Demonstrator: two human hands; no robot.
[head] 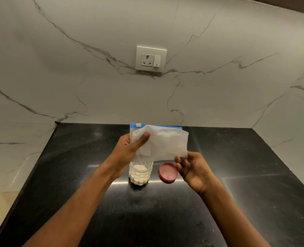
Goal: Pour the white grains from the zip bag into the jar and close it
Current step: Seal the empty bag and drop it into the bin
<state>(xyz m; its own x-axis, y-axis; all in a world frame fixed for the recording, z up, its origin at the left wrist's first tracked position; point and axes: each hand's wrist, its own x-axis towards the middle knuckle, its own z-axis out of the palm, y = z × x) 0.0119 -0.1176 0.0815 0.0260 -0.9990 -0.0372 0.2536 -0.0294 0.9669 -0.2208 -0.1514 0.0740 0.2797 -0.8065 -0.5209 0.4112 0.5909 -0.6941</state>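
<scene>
A clear zip bag (162, 142) with a blue slider strip along its top hangs in the air above the counter. My left hand (129, 148) grips its left edge, thumb across the front. My right hand (190, 166) pinches the bag's lower right corner. The bag looks nearly flat, with a faint white film inside. Directly below it stands a clear ribbed jar (140, 172), uncovered, holding white grains. The bag's lower edge hides part of the jar's mouth. A red lid (168, 172) lies on the counter just right of the jar, partly behind my right fingers.
The black stone counter (245, 175) stretches to both sides and toward me. A marble wall runs along the back and both sides. A white socket with a switch (150, 58) sits on the back wall above the jar.
</scene>
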